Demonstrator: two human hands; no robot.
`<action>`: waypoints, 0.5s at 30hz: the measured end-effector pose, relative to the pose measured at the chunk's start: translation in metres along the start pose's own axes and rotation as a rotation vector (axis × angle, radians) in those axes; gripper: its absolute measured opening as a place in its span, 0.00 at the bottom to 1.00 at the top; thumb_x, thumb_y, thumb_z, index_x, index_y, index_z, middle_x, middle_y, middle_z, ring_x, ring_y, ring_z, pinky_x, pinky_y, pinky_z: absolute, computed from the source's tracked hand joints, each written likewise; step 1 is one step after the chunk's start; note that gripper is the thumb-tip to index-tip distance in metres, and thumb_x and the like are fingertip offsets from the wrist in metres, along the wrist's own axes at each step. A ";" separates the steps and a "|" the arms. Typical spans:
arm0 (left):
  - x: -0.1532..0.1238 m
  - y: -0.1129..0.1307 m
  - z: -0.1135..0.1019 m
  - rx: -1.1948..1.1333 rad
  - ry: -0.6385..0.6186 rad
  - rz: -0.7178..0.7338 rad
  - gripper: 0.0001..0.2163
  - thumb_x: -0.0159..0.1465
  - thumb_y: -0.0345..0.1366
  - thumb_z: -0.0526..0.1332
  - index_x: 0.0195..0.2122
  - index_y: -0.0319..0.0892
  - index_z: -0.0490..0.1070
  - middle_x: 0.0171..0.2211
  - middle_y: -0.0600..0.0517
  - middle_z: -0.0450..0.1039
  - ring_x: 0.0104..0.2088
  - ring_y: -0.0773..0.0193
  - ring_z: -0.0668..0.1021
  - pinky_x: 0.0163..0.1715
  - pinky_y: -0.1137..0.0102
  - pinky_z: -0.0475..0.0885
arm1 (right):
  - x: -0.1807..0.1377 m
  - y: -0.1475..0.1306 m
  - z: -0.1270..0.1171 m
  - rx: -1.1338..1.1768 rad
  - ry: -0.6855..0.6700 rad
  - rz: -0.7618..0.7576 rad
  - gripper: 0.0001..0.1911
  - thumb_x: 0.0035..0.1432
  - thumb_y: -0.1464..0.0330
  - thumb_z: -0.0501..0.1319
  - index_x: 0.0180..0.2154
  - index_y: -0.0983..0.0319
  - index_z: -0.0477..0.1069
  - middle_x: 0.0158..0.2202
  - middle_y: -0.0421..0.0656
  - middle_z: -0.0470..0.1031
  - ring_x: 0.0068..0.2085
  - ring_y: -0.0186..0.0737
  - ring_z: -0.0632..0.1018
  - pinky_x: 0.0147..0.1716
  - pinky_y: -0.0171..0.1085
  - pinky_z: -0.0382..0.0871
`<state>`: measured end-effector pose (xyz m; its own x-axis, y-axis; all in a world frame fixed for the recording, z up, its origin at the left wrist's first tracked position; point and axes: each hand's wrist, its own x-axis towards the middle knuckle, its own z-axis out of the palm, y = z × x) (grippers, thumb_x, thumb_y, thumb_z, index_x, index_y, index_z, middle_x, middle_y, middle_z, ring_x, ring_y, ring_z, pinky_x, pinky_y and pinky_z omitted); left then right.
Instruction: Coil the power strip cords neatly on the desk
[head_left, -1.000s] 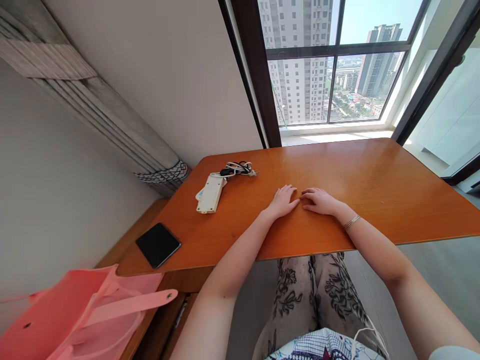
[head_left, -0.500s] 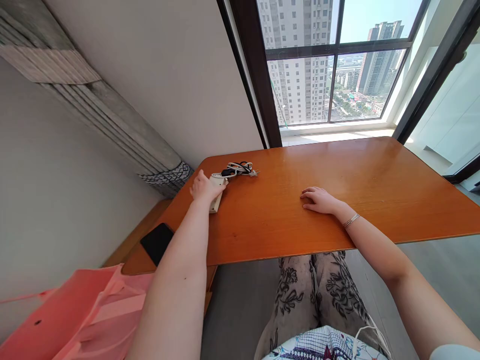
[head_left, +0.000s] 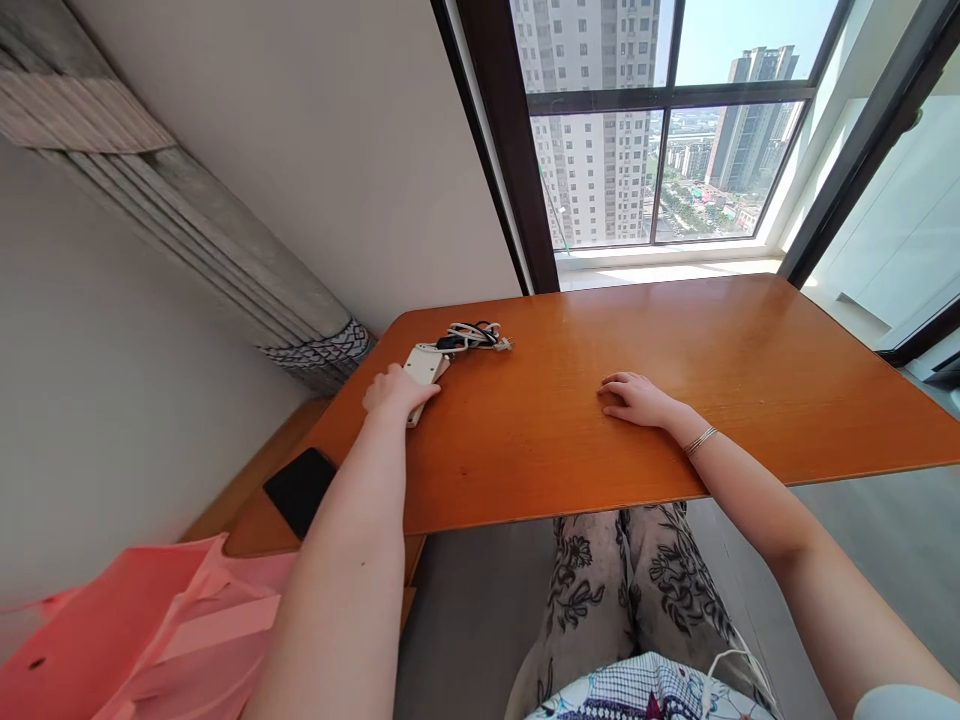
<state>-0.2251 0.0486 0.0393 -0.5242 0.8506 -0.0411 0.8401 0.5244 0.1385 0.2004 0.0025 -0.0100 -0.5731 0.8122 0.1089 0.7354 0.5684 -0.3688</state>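
Note:
Near the far left corner of the brown table [head_left: 547, 430] lies a white power strip [head_left: 424, 364]. My left hand [head_left: 397, 392] is closed over it, the thumb along its right side and the other fingers partly hidden at its left. Beyond the hand, the strip's white cord [head_left: 480, 338] is bundled, with something black among the loops and a plug at the right end. Resting on the tabletop right of the middle is my right hand [head_left: 636, 399], its fingers loosely bent and apart, holding nothing. A thin bracelet circles that wrist.
A black flat object, perhaps a phone [head_left: 300, 490], lies left of my left forearm. A pink bag [head_left: 150, 630] is at the lower left. Behind the table stand a wall, a gathered grey curtain [head_left: 225, 220] and a dark-framed window [head_left: 667, 98].
My left hand has slid slightly back along the power strip toward me, baring more of its top. My right hand stays in place. The view has shifted a little.

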 end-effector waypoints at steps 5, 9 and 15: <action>-0.010 0.007 -0.005 0.026 0.010 -0.004 0.39 0.55 0.45 0.70 0.64 0.35 0.58 0.61 0.27 0.69 0.61 0.35 0.74 0.54 0.50 0.74 | 0.000 0.000 0.001 -0.003 0.005 0.000 0.20 0.64 0.62 0.65 0.56 0.60 0.76 0.60 0.53 0.73 0.63 0.55 0.73 0.64 0.53 0.65; -0.008 0.009 -0.006 0.031 0.025 0.000 0.37 0.54 0.40 0.71 0.63 0.36 0.60 0.59 0.29 0.72 0.60 0.34 0.75 0.52 0.50 0.75 | 0.000 -0.001 0.000 0.001 0.002 -0.003 0.20 0.64 0.63 0.65 0.56 0.60 0.76 0.60 0.53 0.74 0.62 0.55 0.74 0.63 0.53 0.65; -0.008 0.006 -0.007 0.014 0.066 -0.001 0.35 0.54 0.43 0.69 0.61 0.36 0.64 0.58 0.27 0.73 0.59 0.30 0.75 0.51 0.47 0.75 | 0.001 -0.001 0.001 0.010 0.021 -0.012 0.18 0.64 0.64 0.65 0.54 0.61 0.77 0.59 0.53 0.75 0.60 0.54 0.75 0.62 0.52 0.67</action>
<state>-0.2167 0.0447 0.0476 -0.5331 0.8457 0.0242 0.8410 0.5265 0.1244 0.1983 0.0027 -0.0101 -0.5743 0.8078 0.1331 0.7248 0.5772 -0.3761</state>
